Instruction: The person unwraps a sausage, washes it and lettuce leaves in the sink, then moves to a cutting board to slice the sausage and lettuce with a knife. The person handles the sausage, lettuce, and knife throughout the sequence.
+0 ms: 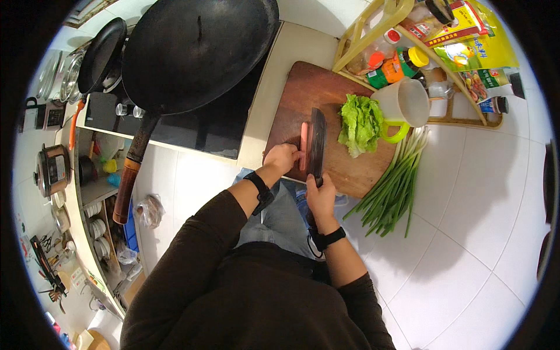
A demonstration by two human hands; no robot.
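Note:
My right hand is closed on the handle of a dark-bladed kitchen knife, whose blade lies lengthwise over a wooden cutting board. Just left of the blade is a pink sausage, and another pink strip shows close against the blade. The fingertips of my left hand press on the sausage's lower part; whether it is cut there cannot be told. Green lettuce leaves rest on the board, right of the knife. A bunch of green onions lies by the board's right edge.
A large black wok stands over the black cooktop, its handle pointing towards me. Beside the lettuce is a translucent cup with a green handle. A yellowish rack with sauce bottles and seasoning packets stands at the upper right.

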